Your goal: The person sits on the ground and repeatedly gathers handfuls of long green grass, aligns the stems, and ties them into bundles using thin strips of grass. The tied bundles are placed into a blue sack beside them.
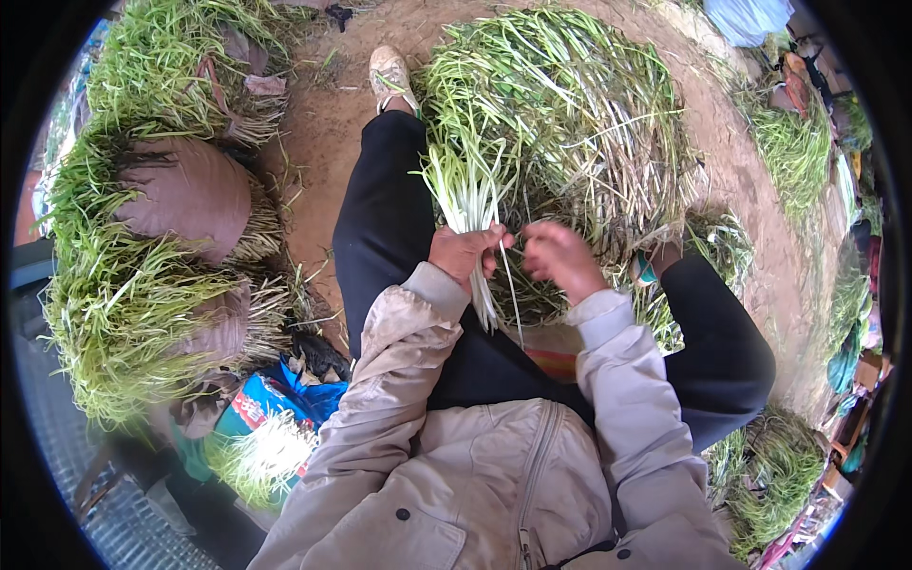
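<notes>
My left hand (pixel 464 255) is closed around a bundle of long, pale-stemmed green shoots (pixel 467 196). The leafy tops fan away from me and the white stem ends hang below my fist. One thin stem (pixel 513 299) stands apart from the bundle and runs down past my left fingers. To the right of it, my right hand (pixel 561 258) is raised and blurred, with fingers partly curled. Whether anything is between those fingers cannot be made out. Beyond both hands lies a large heap of the same shoots (pixel 570 121), part green, part withered.
Wrapped bundles of shoots (pixel 185 192) line the left side. A blue printed bag (pixel 285 399) bears a small pile of pale shoots (pixel 271 456) at lower left. More greens (pixel 766 477) lie at lower right. My outstretched leg (pixel 385 206) borders the heap on bare earth (pixel 306 178).
</notes>
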The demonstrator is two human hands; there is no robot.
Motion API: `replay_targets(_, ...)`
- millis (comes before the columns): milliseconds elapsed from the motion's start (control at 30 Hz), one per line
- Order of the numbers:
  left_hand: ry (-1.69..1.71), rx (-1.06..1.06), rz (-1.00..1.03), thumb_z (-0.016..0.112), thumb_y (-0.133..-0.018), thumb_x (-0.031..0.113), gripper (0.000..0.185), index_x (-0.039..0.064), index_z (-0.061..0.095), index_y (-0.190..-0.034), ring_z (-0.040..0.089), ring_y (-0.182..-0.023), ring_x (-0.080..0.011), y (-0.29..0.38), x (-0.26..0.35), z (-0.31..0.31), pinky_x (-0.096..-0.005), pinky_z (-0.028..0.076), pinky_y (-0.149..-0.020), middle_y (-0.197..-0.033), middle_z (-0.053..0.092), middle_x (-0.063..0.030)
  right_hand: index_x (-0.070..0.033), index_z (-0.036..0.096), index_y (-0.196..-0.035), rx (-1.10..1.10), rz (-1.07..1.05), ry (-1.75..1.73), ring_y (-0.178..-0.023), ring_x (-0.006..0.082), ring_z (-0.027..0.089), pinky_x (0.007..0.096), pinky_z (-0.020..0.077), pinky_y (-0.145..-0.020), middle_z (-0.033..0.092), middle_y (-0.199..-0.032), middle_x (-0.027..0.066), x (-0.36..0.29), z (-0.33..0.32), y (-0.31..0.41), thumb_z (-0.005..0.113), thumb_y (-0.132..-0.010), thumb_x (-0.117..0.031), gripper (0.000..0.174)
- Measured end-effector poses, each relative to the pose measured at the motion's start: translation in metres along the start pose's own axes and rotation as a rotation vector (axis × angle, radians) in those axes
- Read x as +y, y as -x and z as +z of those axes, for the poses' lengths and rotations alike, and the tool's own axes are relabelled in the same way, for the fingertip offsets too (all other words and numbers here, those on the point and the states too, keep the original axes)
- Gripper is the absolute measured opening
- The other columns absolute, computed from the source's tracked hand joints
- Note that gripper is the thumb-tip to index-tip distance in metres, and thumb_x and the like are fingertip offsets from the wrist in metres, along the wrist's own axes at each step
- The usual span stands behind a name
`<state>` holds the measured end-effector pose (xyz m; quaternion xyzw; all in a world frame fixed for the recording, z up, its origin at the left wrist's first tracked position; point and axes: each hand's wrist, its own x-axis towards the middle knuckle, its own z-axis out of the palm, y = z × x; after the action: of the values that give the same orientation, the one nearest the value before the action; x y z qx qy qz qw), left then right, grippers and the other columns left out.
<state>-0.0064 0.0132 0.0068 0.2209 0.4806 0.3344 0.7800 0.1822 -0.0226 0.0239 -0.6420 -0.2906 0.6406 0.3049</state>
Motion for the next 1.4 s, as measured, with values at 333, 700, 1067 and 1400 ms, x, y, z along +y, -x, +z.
replay_targets(333,-0.141,0.018,0.033,0.07,-0.088,0.01,0.011,0.002,0.066,-0.093,0.052,-0.044,-0.0101,-0.001,-0.004,0.011,-0.0236,0.04,-0.039,-0.074,0.07,-0.0072,-0.001,0.069,-0.112,0.209,-0.37,0.295,-0.072,0.0153,0.065,0.0299,0.0535,-0.066,0.072,-0.098,0.0122,-0.039,-0.009,-0.062,0.065,-0.087,-0.012,0.028)
replay_targets(700,-0.141,0.032,0.048,0.068,-0.085,0.006,0.006,0.001,0.068,-0.082,0.054,-0.044,-0.0112,-0.004,-0.005,0.013,-0.0248,0.04,-0.039,-0.069,0.068,-0.0075,-0.006,0.067,-0.09,-0.136,-0.258,0.304,-0.06,0.007,0.054,0.0245,0.0463,-0.054,0.062,-0.075,-0.0016,-0.054,-0.017,-0.084,0.063,-0.091,-0.015,0.01)
replay_targets(1067,-0.189,0.072,0.027,0.07,-0.081,0.005,0.004,0.002,0.068,-0.082,0.055,-0.045,-0.0114,-0.005,-0.012,0.016,-0.0253,0.041,-0.04,-0.068,0.067,-0.0056,-0.004,0.068,-0.105,0.027,-0.21,0.17,-0.058,0.0077,0.055,0.0239,0.0453,-0.053,0.063,-0.078,-0.0014,-0.049,-0.018,-0.066,0.062,-0.087,-0.008,0.02)
replay_targets(1400,-0.212,0.082,0.031,0.071,-0.08,0.004,0.004,0.002,0.068,-0.08,0.055,-0.044,-0.0128,-0.009,-0.014,0.016,-0.0262,0.041,-0.04,-0.067,0.066,-0.005,-0.001,0.067,-0.087,-0.06,-0.47,0.385,-0.061,0.0134,0.06,0.0303,0.0486,-0.06,0.066,-0.074,0.0029,-0.026,-0.015,-0.074,0.064,-0.083,-0.013,0.013)
